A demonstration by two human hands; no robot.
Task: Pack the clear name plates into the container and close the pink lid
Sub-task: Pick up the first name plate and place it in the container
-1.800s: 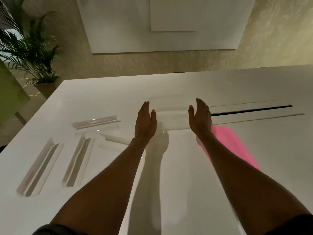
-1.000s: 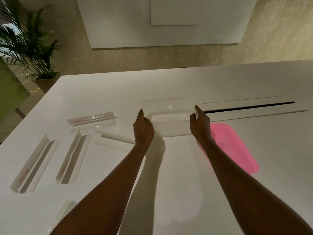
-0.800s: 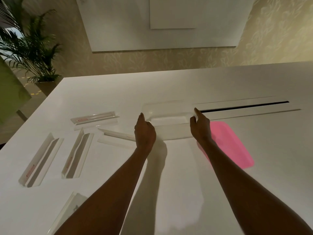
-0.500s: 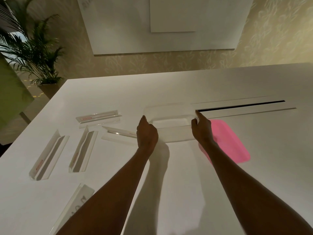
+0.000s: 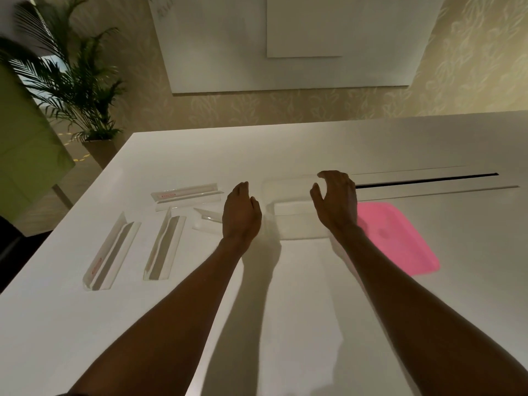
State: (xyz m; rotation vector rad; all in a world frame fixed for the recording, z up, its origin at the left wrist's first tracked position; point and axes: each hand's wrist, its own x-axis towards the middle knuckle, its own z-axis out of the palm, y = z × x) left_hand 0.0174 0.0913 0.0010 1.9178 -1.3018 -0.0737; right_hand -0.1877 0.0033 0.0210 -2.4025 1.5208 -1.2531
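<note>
Left hand (image 5: 241,215) hangs loosely curled and empty on the white table (image 5: 285,324), just left of the clear rectangular plastic container (image 5: 294,224). Right hand (image 5: 335,204) arches over its right end; whether it grips is unclear. The flat pink lid (image 5: 400,241) lies right, and four clear angled name plates (image 5: 164,247) lie left.

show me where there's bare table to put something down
Widest bare patch: the near table between the left forearm and right forearm, this side of the container. Also bare beyond the slot. Crowded: four name plates left of the left hand; the pink lid lies right of the container.
</note>
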